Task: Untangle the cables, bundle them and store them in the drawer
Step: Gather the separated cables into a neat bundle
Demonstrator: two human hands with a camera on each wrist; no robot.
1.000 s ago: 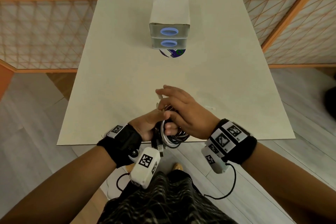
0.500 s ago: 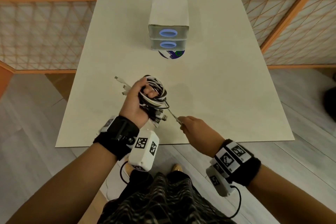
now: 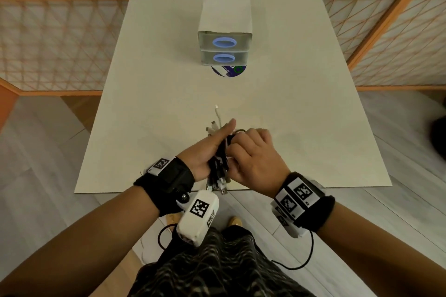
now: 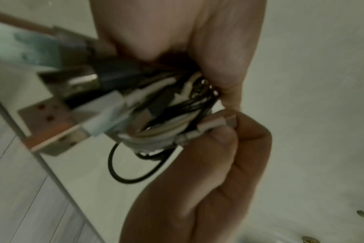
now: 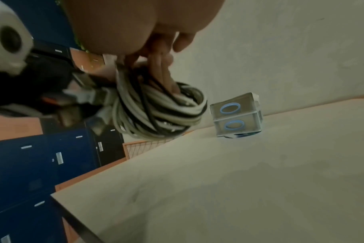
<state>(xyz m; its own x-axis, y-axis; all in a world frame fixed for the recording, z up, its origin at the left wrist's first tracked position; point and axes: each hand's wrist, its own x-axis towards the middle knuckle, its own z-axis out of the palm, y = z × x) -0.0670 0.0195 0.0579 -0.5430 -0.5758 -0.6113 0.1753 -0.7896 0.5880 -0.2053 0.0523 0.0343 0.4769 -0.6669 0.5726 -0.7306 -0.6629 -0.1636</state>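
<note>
A bundle of black and white cables (image 3: 218,167) hangs just above the front edge of the white table (image 3: 301,108). My left hand (image 3: 205,152) grips it from the left, index finger stretched forward. From the right, my right hand (image 3: 251,159) curls onto the same bundle. USB plugs (image 3: 223,190) stick out below and a white connector (image 3: 216,108) points up. In the left wrist view the bundle (image 4: 156,106) fills my palm, and right-hand fingers pinch a pinkish plug (image 4: 218,122). The right wrist view shows the coil (image 5: 160,113) hooked on my fingers (image 5: 162,72). The two-drawer unit (image 3: 225,41) stands at the back, both drawers closed.
A round printed disc (image 3: 229,71) lies under the front of the drawer unit. Orange lattice railings (image 3: 55,43) run along the table's left, right and back sides. Blue lockers (image 5: 41,164) show in the right wrist view. The table edge lies directly under my hands.
My left hand has brought the bundle down and back toward the front edge. My right hand, earlier pulling a cable end out to the right, has come back onto the bundle.
</note>
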